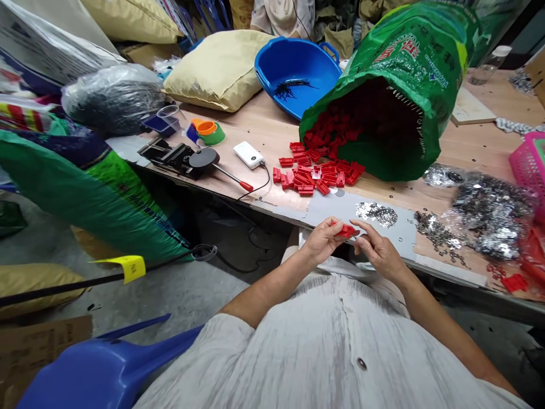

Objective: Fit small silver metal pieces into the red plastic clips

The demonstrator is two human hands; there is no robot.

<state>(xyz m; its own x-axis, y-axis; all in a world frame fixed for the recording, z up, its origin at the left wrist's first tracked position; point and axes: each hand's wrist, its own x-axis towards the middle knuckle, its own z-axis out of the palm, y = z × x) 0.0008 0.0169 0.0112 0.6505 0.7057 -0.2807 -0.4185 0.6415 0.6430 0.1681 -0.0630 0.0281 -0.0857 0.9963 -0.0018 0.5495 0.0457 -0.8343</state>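
Note:
My left hand is closed on a small red plastic part, held just over the table's front edge. Close to its right side, my right hand has its index finger stretched toward the part and its thumb bent beneath. Whether anything tiny sits between those fingers is too small to tell. Ahead lies a heap of similar red plastic parts, spilling from a green woven sack lying on its side. Thin shiny metal pieces are spread on a grey sheet beyond my hands.
To the left stand a hand press with a red-tipped lever and a white power bank with its cable. A blue basin holds black strips. Bagged metal pieces and a pink basket are right. A blue chair is beside me.

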